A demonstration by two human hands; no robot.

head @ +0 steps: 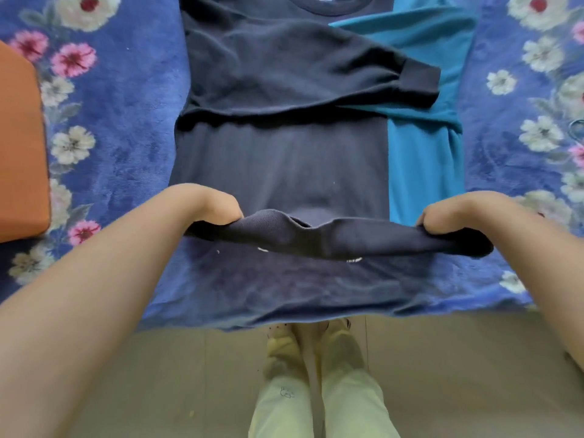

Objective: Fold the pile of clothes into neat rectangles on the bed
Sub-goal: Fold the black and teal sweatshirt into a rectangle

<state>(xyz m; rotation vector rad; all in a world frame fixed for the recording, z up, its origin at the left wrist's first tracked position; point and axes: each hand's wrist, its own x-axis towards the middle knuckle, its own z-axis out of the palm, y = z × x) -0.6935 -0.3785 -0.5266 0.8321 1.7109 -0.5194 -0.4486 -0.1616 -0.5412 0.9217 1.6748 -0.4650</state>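
We lift the sweatshirt's hem for the bottom fold.

The sweatshirt lies flat on the bed, both sleeves crossed over its chest. Our left hand and right hand each pinch a corner of the ribbed hem, raised off the blanket. Next, we judge, the hem must travel evenly toward the collar.

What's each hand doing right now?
Left hand: gripping the ribbed hem of the navy and teal sweatshirt, left corner.
Right hand: gripping the same hem, right corner.
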